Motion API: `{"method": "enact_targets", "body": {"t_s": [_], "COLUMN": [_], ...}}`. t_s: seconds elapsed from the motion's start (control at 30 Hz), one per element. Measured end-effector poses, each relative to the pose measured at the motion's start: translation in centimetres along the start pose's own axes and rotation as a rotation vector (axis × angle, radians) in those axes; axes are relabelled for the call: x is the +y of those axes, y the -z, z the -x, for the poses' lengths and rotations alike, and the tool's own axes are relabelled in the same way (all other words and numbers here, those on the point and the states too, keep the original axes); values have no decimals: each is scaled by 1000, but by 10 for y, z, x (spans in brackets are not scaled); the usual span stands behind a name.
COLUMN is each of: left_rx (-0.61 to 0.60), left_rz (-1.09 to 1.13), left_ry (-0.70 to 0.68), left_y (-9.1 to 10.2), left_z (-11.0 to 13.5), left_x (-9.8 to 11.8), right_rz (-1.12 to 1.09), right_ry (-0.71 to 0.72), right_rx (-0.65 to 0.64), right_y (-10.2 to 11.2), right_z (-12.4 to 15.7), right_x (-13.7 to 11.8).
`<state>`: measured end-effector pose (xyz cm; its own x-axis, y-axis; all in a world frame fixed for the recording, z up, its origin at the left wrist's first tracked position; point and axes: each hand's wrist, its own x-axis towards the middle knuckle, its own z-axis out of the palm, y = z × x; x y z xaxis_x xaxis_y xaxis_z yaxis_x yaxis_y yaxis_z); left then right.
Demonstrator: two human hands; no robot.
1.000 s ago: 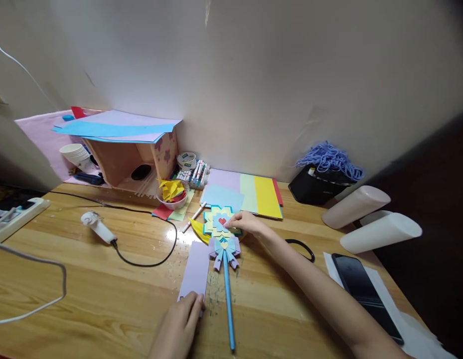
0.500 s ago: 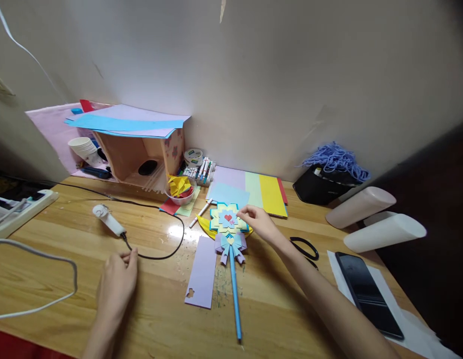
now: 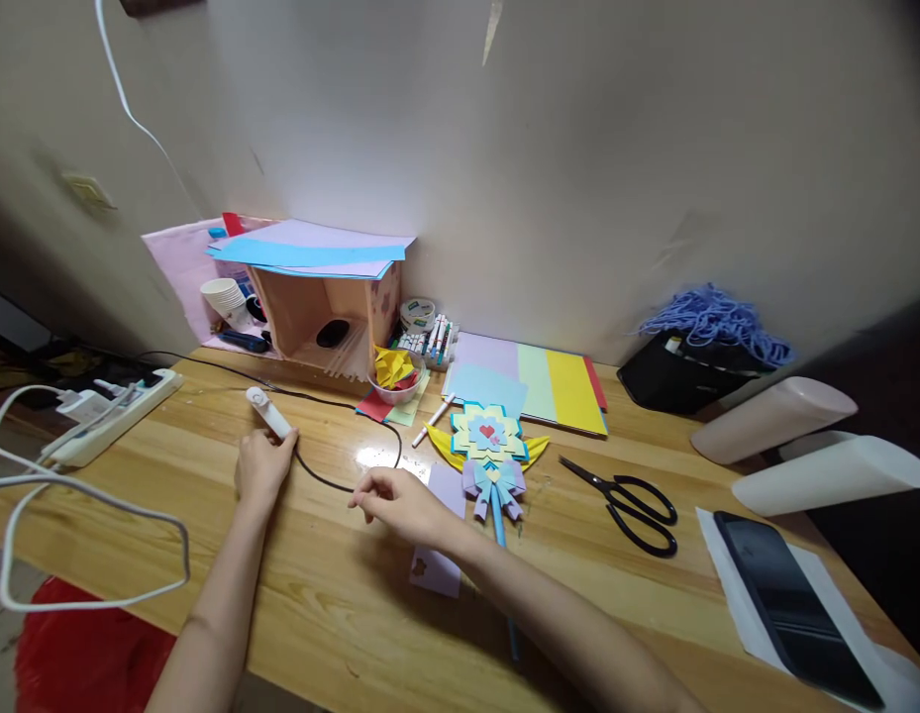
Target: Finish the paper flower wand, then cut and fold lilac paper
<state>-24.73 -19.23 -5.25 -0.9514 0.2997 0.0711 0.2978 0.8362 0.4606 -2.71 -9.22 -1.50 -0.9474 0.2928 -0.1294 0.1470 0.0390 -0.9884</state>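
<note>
My left hand is closed round the lower end of a white corded glue gun lying on the wooden table. Its black cord curves to the right. My right hand hovers over that cord with fingers loosely curled, thumb and forefinger close together; whether it grips the cord is unclear. Right of it lies a paper wand with a layered star head, a lilac bow and a blue stick, beside a lilac paper strip.
Black scissors lie right of the wand. A phone rests on white paper at the right edge. Coloured sheets, a bowl of scraps, markers and a cardboard box line the wall. A power strip sits left.
The view swung left. My left hand left the lilac strip and took hold of the glue gun. My right hand came off the star head and moved left over the cord.
</note>
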Motion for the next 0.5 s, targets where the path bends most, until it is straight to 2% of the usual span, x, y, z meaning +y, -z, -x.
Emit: {"method": "enact_targets", "body": {"t_s": [0.1,0.2,0.3,0.37,0.43,0.5], "left_rx": [16,103,205,223,207,172], "left_rz": [-46,-30,19,80,96,100], "left_ry": [-72,-122,-168,-259,-394,-499], "left_y": [4,18,45,65,80,85], "left_z": [-4,13,55,91,126,154], "left_x": [-2,-4,4,16,32,50], "right_rz": [-14,-72,-201,-291,-347,-375], "right_ry": [-2,-9,17,69,115,154], "right_rx": [-5,17,79,126,151,159], "right_y": [-7,-9,-13,-17,-20,-21], "right_z": [1,8,25,39,53,65], "right_x": [1,0,1,1,0,-4]}}
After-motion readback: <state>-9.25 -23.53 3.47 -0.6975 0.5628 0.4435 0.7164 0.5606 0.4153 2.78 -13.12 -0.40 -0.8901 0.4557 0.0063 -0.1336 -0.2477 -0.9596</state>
